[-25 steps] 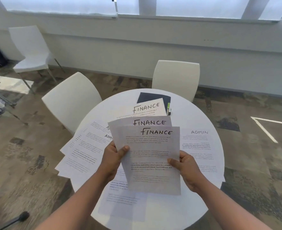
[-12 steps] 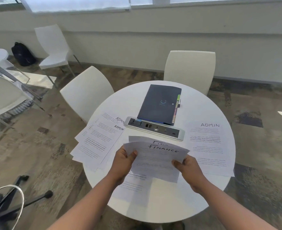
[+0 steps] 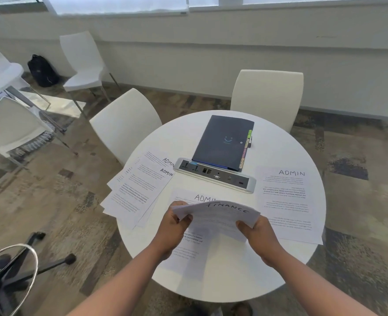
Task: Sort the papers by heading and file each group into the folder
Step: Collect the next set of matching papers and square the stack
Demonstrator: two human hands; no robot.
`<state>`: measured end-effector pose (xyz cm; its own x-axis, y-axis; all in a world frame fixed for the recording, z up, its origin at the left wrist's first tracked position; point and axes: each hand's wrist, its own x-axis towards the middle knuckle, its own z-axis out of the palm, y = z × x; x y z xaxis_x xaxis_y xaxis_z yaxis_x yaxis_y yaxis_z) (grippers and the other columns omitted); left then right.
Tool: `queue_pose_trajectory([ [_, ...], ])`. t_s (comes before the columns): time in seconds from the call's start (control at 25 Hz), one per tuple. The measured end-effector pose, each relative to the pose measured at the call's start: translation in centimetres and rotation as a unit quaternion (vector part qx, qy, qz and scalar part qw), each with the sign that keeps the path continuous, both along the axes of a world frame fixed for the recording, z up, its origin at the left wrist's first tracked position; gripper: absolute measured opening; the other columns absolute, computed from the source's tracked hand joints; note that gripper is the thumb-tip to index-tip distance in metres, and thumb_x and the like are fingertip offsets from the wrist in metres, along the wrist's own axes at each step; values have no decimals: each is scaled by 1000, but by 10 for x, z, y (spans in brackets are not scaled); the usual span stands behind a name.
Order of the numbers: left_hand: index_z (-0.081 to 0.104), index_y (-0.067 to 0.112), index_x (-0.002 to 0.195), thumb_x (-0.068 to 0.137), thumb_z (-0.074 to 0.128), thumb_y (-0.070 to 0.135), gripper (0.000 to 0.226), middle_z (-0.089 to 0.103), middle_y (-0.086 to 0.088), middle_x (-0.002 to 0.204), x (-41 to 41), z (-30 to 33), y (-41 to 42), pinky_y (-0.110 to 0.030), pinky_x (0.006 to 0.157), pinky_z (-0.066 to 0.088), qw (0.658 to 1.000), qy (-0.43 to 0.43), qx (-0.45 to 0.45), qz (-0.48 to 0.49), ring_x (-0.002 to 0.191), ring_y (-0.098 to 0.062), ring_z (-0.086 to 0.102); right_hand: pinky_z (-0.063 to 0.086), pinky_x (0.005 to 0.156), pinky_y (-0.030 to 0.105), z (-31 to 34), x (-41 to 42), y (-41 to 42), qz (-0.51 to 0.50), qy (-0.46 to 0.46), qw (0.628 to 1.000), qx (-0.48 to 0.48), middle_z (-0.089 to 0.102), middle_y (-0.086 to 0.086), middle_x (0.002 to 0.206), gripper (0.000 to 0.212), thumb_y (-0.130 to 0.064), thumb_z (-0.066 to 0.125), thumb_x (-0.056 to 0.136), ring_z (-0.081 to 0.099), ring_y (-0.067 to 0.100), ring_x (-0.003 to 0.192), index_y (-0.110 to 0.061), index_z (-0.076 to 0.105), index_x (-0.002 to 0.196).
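Round white table [image 3: 222,277] with a silver socket strip [image 3: 214,175] across the middle and a dark folder [image 3: 222,141] lying shut just behind it, coloured tabs poking out its right edge. Two white chairs [image 3: 125,124] are tucked in on the far side, and an office chair base [image 3: 12,277] sits on the floor at the near left.

ADMIN sheets are all over: a fanned pile [image 3: 138,190] hanging off the left rim, one sheet [image 3: 286,201] on the right running close to the rim, and another [image 3: 188,247] flat under the hands.

The FINANCE papers [image 3: 218,216] are held up just above the near middle of the table, bowed upward. Left hand [image 3: 173,226] pinches their left edge with curled fingers, right hand [image 3: 259,236] grips the right edge the same way.

Bare tabletop shows along the near edge and around the folder.
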<state>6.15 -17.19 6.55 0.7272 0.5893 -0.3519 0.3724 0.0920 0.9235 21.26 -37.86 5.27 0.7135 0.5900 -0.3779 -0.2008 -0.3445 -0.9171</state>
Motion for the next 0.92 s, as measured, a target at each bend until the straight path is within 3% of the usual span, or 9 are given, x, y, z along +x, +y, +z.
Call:
queue_pose_trajectory([
  [0.2,54,21,132,102,59,6,35,72,3,124,3,11,4,-26,86,57,999,-16,-34,1,114,-14,68,57,88,40,3,-2,8,-13,6,1000,16,77,-3,106,25,-7,63,99,70,19,100,-28,71,109],
  [0.44,64,25,129,105,53,12,29,74,13,122,-13,-4,1,-32,101,50,997,56,-10,-49,117,-9,65,54,94,45,-11,-12,-9,9,10,999,-35,76,-4,107,26,-9,59,101,68,23,104,-31,71,106],
  [0.72,62,15,129,104,56,8,27,75,3,122,-7,14,31,-29,94,55,998,-23,-42,-34,114,-16,70,60,90,50,22,-10,25,-54,19,998,22,80,-1,100,18,-9,60,101,76,24,95,-19,74,105],
  [0.92,59,10,134,103,59,11,30,72,-7,129,-19,10,75,-48,103,54,988,-23,-104,-111,120,-28,68,60,90,50,33,-16,62,-118,64,987,83,79,5,108,24,-1,61,99,76,30,99,-16,70,114],
])
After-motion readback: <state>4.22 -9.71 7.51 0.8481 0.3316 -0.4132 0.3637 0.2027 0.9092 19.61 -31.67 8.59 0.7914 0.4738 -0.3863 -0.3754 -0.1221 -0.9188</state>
